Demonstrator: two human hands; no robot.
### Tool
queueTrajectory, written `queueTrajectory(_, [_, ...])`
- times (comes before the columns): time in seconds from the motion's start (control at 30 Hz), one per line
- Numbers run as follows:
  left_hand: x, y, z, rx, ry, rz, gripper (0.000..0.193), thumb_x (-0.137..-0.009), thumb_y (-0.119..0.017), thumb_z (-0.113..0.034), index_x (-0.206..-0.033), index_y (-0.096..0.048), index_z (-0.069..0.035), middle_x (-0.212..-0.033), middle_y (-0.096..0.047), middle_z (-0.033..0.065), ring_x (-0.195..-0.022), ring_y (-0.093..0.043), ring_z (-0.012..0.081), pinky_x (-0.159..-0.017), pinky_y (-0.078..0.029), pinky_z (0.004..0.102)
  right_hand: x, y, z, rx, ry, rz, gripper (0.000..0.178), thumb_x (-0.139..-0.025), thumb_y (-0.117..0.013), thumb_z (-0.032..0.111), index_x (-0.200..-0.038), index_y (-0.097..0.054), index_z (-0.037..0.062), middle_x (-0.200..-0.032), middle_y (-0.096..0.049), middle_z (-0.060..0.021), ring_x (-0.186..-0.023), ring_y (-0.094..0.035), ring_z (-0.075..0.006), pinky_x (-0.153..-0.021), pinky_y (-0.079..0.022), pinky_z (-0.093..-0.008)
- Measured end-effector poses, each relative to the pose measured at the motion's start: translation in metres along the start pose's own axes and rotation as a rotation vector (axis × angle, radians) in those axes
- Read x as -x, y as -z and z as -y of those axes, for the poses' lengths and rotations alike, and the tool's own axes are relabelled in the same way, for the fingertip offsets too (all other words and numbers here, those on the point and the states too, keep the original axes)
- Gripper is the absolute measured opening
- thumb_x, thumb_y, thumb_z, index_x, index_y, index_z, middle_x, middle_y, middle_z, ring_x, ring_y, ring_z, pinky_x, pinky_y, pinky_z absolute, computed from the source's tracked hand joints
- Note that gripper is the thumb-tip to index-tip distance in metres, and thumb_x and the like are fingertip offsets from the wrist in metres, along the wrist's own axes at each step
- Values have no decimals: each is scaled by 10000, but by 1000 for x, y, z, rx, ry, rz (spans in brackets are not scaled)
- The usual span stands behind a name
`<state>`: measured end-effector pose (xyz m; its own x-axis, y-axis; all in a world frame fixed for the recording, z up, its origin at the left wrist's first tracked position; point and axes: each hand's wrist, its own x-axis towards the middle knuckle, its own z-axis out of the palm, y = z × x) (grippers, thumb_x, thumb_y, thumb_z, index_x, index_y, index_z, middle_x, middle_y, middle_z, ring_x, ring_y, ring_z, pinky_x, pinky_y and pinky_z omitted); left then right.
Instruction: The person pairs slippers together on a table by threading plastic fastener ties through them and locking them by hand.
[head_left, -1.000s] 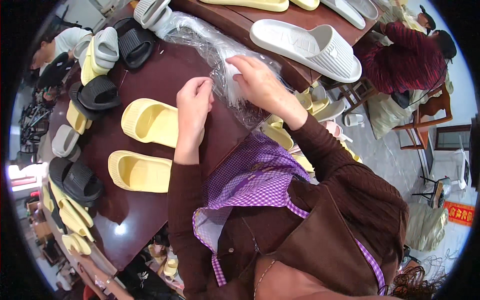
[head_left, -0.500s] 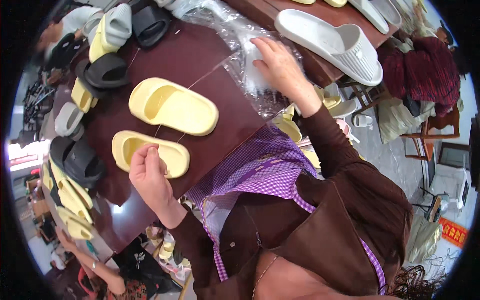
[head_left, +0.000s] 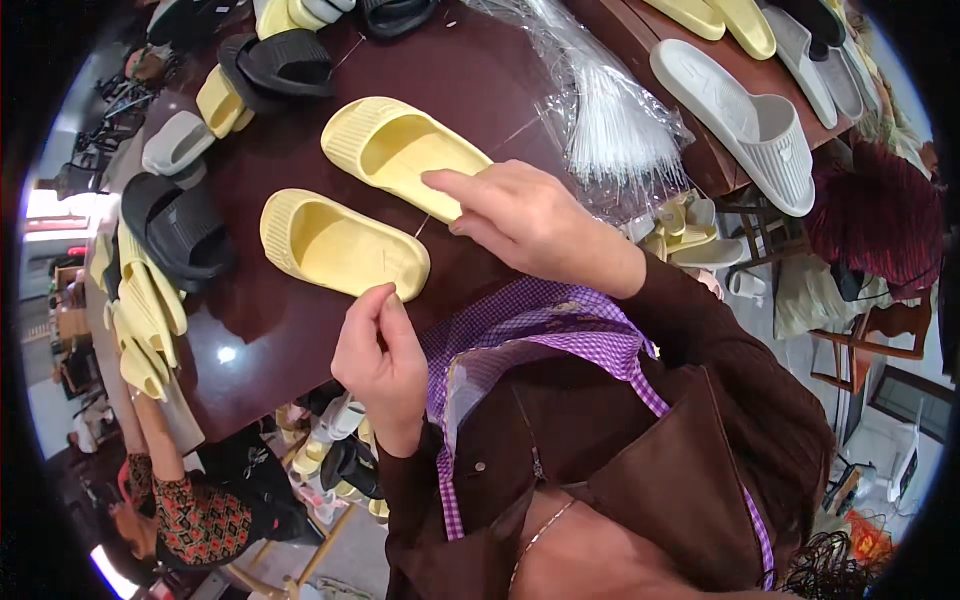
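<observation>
Two pale yellow slippers lie side by side on a dark red tabletop. My left hand is closed in a pinch at the heel of the near slipper; whatever its fingertips hold is too small to make out. Over the heel of the far slipper is my right hand, index finger stretched out and thumb apart from it, with no held thing visible. A thin line shows between the two slippers. Beyond my right hand lies a bundle of thin white plastic strands in clear plastic wrapping.
Black slippers, yellow slippers and a white slipper line the left side. A grey slipper rests on a raised brown surface at right. At lower left sits another person in a patterned top. More slippers are below table level.
My right hand has come from the plastic-wrapped strands to the far slipper's heel. My left hand has moved from over the near slipper to its heel edge. The view has shifted.
</observation>
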<state>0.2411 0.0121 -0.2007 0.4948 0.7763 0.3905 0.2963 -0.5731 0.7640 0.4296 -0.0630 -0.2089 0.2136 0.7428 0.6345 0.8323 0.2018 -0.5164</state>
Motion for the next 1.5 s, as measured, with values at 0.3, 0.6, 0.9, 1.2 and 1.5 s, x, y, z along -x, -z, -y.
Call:
queueTrajectory(0.3, [12, 38, 12, -67, -225, -12, 130, -774, -586, 55, -896, -603, 17, -686, -544, 115, -562, -503, 244, -517, -393, 329, -14, -2, 6, -22, 109, 89, 168, -715, -689, 66, -865, -625, 27, -739, -610, -99, -707, -600, -278, -644, -476, -374])
queueTrajectory(0.6, [14, 18, 27, -81, -309, 75, 122, -754, -609, 42, -869, -591, 8, -655, -510, 113, -598, -509, 284, -569, -413, 370, -27, 2, -1, -117, 195, 458, 74, -757, -648, 89, -787, -609, 33, -708, -589, -112, -698, -587, -293, -644, -472, -385])
queueTrajectory(0.9, [11, 3, 36, -151, -319, 97, 111, -760, -605, 8, -869, -596, -11, -691, -548, 119, -639, -544, 291, -586, -429, 378, -53, -11, -28, 33, 181, 740, 98, -772, -556, 90, -753, -604, 7, -734, -610, -141, -768, -604, -312, -675, -474, -400])
queueTrajectory(1.2, [-30, -36, 38, -438, -292, 87, 77, -789, -573, -83, -730, -538, -47, -660, -586, 118, -602, -590, 281, -562, -470, 379, -82, -60, -55, 266, 292, 641, 109, -728, -526, -2, -810, -598, 1, -739, -592, -135, -788, -597, -313, -720, -472, -403])
queueTrajectory(1.5, [-44, -53, 52, -564, -198, 112, 132, -769, -569, -94, -671, -488, -60, -541, -561, 113, -507, -599, 275, -485, -477, 377, -104, -33, -50, 188, 38, 476, 185, -831, -493, 91, -920, -634, 10, -842, -646, -175, -794, -626, -332, -722, -497, -398])
